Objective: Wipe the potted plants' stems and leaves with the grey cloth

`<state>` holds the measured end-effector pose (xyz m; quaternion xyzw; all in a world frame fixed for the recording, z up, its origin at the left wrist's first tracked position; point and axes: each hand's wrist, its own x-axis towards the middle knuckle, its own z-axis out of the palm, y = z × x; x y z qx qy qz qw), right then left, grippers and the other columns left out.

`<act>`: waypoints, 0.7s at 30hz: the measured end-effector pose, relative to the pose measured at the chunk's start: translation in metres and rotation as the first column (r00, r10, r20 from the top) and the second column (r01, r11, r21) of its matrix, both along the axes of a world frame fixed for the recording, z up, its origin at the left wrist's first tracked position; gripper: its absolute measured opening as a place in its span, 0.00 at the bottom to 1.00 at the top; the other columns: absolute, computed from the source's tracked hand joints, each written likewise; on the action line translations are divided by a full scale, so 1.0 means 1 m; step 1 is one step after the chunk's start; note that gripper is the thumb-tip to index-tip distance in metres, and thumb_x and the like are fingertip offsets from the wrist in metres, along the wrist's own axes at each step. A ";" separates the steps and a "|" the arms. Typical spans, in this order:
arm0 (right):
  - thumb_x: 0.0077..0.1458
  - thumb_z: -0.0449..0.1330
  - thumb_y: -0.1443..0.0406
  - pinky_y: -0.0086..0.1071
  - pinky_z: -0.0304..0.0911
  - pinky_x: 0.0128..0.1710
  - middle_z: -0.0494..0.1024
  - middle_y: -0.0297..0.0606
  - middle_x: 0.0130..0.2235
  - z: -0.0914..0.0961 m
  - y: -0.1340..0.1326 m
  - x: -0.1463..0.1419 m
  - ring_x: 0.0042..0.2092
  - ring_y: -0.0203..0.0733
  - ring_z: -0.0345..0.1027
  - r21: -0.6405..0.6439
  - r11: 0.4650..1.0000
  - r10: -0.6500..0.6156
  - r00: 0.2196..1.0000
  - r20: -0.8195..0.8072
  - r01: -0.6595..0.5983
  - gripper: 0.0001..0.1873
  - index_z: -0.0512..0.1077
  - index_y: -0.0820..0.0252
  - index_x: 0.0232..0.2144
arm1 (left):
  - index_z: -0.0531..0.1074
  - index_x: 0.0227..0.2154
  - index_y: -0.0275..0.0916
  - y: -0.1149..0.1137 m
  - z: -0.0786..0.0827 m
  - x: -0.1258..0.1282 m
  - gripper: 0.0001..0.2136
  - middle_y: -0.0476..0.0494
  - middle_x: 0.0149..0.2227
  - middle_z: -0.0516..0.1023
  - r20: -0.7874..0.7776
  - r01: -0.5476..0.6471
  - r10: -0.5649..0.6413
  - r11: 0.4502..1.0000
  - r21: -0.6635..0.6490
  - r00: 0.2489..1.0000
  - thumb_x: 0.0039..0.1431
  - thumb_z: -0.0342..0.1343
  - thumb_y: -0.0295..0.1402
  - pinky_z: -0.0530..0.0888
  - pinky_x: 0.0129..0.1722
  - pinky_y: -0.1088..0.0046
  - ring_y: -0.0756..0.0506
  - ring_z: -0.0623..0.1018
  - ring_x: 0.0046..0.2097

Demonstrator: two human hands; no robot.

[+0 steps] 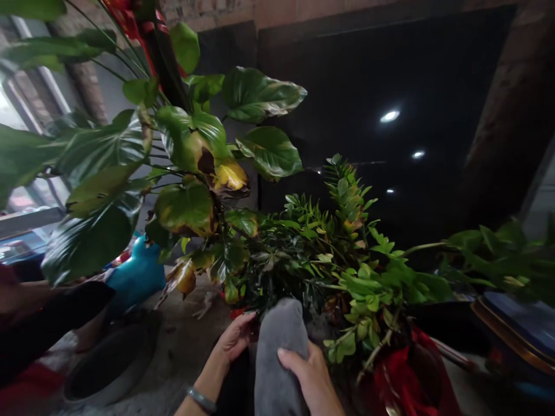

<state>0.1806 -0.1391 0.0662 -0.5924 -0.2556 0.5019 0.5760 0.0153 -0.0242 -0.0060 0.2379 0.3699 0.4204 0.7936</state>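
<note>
A soft grey cloth piece [281, 358], long with a rounded end, stands upright in front of me at the bottom centre. My right hand [306, 370] grips its right side, with the thumb across the front and the other fingers behind. To the left of the cloth is my left hand [236, 338], palm turned inward and fingers loosely bent, apparently holding nothing. Its fingertips are partly lost in shadow near the plants. A bangle [202, 400] circles my left wrist. Just beyond both hands grows a dense green potted plant [303, 248].
A tall plant with broad, partly yellowed leaves [186, 208] rises at left. Below it are a teal rounded object [139, 271] and a grey basin [108, 364]. Another person's dark-clothed limb [56, 329] reaches in. Red wrapping [416, 375] and a blue-topped container [520, 323] stand right.
</note>
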 end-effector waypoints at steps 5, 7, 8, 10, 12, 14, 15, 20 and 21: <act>0.27 0.67 0.54 0.42 0.67 0.40 0.81 0.46 0.32 0.034 -0.005 0.015 0.39 0.57 0.73 0.086 0.981 -0.188 0.959 0.211 0.174 0.23 0.77 0.59 0.29 | 0.77 0.26 0.33 0.007 -0.001 -0.019 0.09 0.44 0.25 0.80 0.047 0.119 -0.119 0.993 -0.002 0.992 0.38 0.68 0.30 0.69 0.33 0.71 0.48 0.75 0.27; 0.27 0.65 0.52 0.43 0.66 0.41 0.81 0.48 0.33 0.055 0.015 0.016 0.39 0.57 0.73 0.187 0.945 -0.308 0.925 0.223 0.270 0.23 0.76 0.60 0.28 | 0.77 0.26 0.33 0.009 0.000 -0.022 0.10 0.45 0.25 0.80 0.077 0.160 -0.159 0.987 -0.012 0.984 0.38 0.68 0.30 0.68 0.31 0.72 0.48 0.75 0.27; 0.26 0.65 0.52 0.43 0.65 0.42 0.81 0.48 0.33 0.060 0.026 0.014 0.39 0.57 0.73 0.211 0.931 -0.340 0.916 0.211 0.297 0.23 0.75 0.60 0.27 | 0.77 0.26 0.33 0.010 0.000 -0.023 0.10 0.45 0.25 0.79 0.091 0.175 -0.173 0.984 -0.016 0.981 0.38 0.69 0.30 0.68 0.31 0.72 0.48 0.75 0.27; 0.24 0.66 0.54 0.43 0.65 0.42 0.81 0.48 0.32 0.053 0.039 0.006 0.38 0.57 0.73 0.177 0.955 -0.261 0.957 0.128 0.237 0.22 0.75 0.60 0.26 | 0.77 0.26 0.33 0.011 -0.001 -0.023 0.11 0.45 0.26 0.79 0.109 0.185 -0.182 0.982 -0.021 0.977 0.38 0.69 0.31 0.68 0.32 0.72 0.48 0.75 0.27; 0.25 0.67 0.57 0.41 0.66 0.39 0.81 0.45 0.32 0.031 0.036 -0.004 0.38 0.55 0.74 0.073 0.997 -0.019 0.999 -0.038 0.022 0.22 0.76 0.60 0.28 | 0.78 0.26 0.33 0.011 -0.003 -0.023 0.11 0.44 0.27 0.80 0.120 0.184 -0.179 0.982 -0.030 0.976 0.38 0.69 0.31 0.68 0.33 0.71 0.48 0.75 0.28; 0.29 0.66 0.56 0.38 0.66 0.39 0.82 0.43 0.33 0.005 0.019 -0.010 0.39 0.53 0.74 -0.028 0.993 0.104 0.979 -0.175 -0.111 0.20 0.77 0.61 0.29 | 0.78 0.26 0.33 0.011 -0.005 -0.023 0.11 0.44 0.27 0.80 0.123 0.171 -0.163 0.984 -0.056 0.979 0.38 0.69 0.31 0.68 0.33 0.70 0.48 0.75 0.28; 0.29 0.66 0.55 0.39 0.67 0.36 0.81 0.43 0.30 -0.003 0.009 -0.011 0.37 0.54 0.74 -0.078 0.987 0.127 0.974 -0.189 -0.144 0.20 0.77 0.62 0.27 | 0.78 0.26 0.33 0.011 -0.006 -0.023 0.11 0.44 0.27 0.80 0.123 0.164 -0.155 0.984 -0.067 0.980 0.38 0.69 0.31 0.68 0.33 0.70 0.47 0.75 0.27; 0.30 0.68 0.53 0.38 0.67 0.35 0.81 0.42 0.31 0.023 0.002 0.000 0.37 0.53 0.74 0.036 0.997 -0.073 0.997 0.019 0.072 0.24 0.77 0.61 0.32 | 0.77 0.27 0.32 0.009 -0.005 -0.025 0.12 0.43 0.26 0.79 0.109 0.157 -0.150 0.986 -0.054 0.983 0.38 0.69 0.32 0.68 0.31 0.71 0.48 0.74 0.27; 0.31 0.69 0.54 0.37 0.67 0.36 0.81 0.42 0.33 0.036 0.012 0.001 0.37 0.52 0.74 0.098 0.990 -0.108 0.993 0.055 0.102 0.25 0.77 0.60 0.33 | 0.77 0.28 0.32 0.009 -0.005 -0.024 0.12 0.43 0.26 0.79 0.084 0.153 -0.149 0.987 -0.046 0.985 0.39 0.68 0.33 0.68 0.32 0.71 0.48 0.74 0.27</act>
